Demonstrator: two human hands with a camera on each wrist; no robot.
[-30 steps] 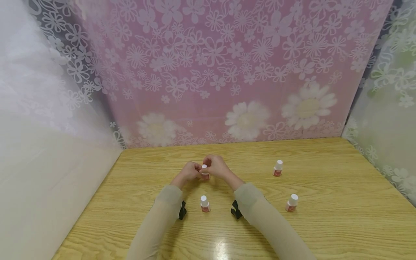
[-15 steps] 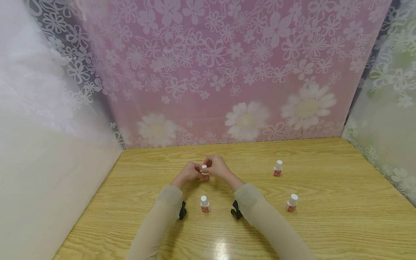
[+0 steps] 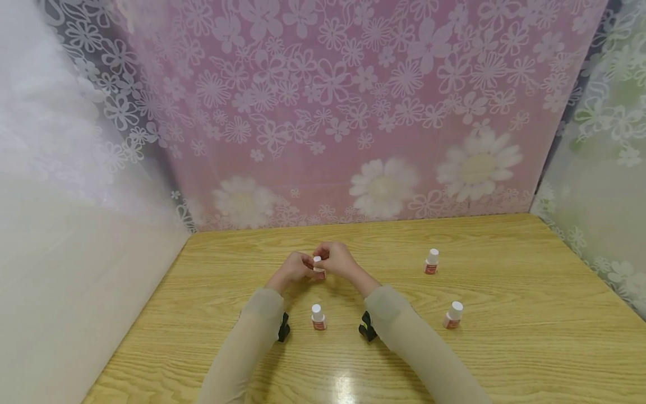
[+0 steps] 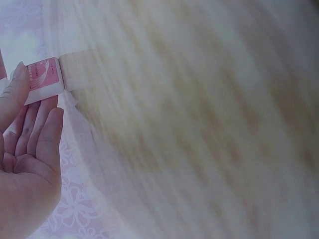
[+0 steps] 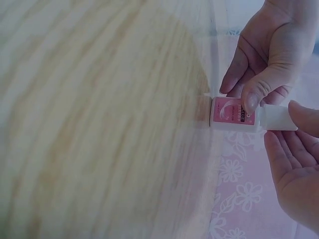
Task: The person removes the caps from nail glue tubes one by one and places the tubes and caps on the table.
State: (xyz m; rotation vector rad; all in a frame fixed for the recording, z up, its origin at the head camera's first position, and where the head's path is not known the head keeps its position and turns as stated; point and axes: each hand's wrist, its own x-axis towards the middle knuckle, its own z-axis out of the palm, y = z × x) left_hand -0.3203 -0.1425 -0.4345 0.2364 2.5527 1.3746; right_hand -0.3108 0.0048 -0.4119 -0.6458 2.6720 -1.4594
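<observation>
Gripping upright bottle (image 3: 321, 275) at body (image 5: 233, 111) with left hand (image 3: 295, 266) and, apparently, at cap (image 5: 278, 117) with right hand (image 3: 338, 261), near tabletop (image 3: 504, 258) far edge.

Four little bottles in all: one held bottle (image 3: 320, 274), one near middle bottle (image 3: 318, 320), one far right bottle (image 3: 431, 262), and one near right bottle (image 3: 453, 316). Four white caps (image 5: 275, 118), one for each bottle. Four pink labels (image 5: 230, 110), one each too. Two hands: one left hand (image 3: 295, 266), one right hand (image 3: 339, 261). Two light sleeves (image 3: 237, 348), one left, one right. Two black things (image 3: 368, 326) by the sleeves. One wooden table (image 3: 530, 359). Three flowery walls: one pink back wall (image 3: 313, 185) and two side walls (image 3: 96, 235). Three big daisies (image 3: 383, 188) low down on the pink back wall.
</observation>
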